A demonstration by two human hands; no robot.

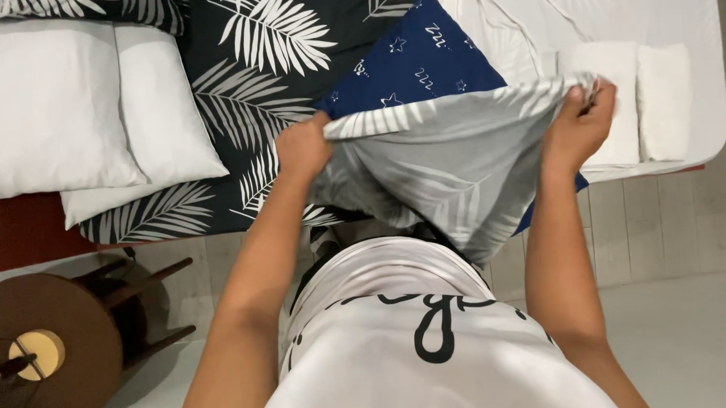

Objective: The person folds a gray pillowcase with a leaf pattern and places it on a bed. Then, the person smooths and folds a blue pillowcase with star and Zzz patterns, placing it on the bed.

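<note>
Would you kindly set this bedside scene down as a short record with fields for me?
Left hand: left hand pinches one top corner of the grey leaf-print pillowcase, grip closed.
Right hand: right hand pinches the other top corner, grip closed.
Pillowcase: turned inside out, held stretched between the hands above the bed edge.
Under it: navy star-print pillow on a black leaf-print duvet.
Left side: two white pillows.
Right side: folded white towels on the white sheet.
Floor: round wooden lamp shade.
</note>
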